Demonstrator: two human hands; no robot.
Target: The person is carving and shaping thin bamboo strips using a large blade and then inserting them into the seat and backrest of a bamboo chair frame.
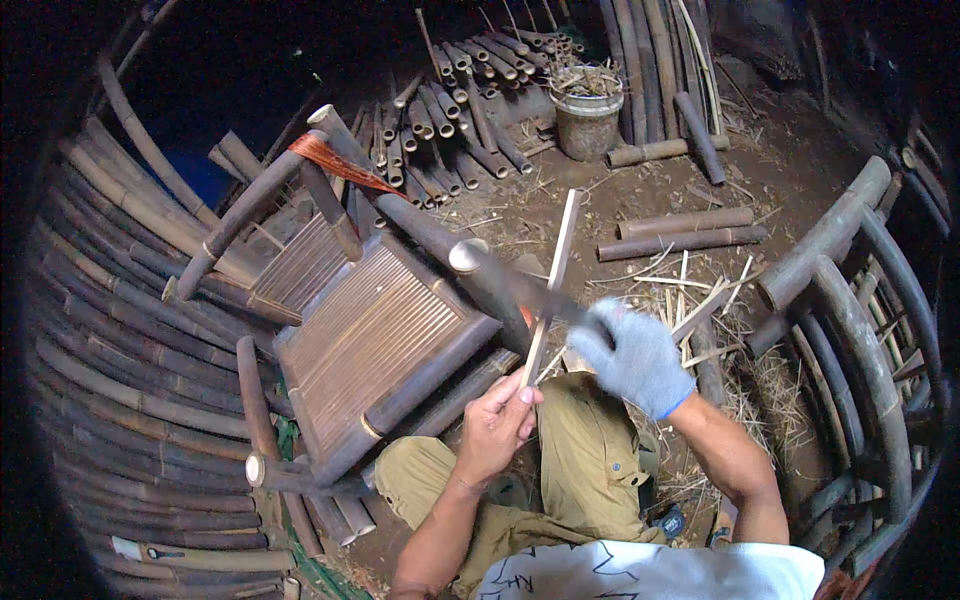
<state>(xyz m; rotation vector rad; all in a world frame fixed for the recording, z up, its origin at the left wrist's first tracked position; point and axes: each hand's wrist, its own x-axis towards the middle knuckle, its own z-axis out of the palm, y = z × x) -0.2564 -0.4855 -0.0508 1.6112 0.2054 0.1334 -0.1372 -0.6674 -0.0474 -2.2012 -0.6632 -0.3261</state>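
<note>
head view: left hand (495, 425) bare, pinching lower end of bamboo strip (555, 275), long axis near upright, tip pointing away toward far dirt floor (600, 215). right hand (630, 355) gloved, closed around blurred blade (510, 285) across strip, beside bamboo chair (370, 340).

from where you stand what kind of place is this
Most likely a bamboo furniture workshop with a dirt floor. Cut bamboo poles lie stacked, a part-built bamboo chair rests nearby, and the hands work a bamboo strip with a blade.
</note>
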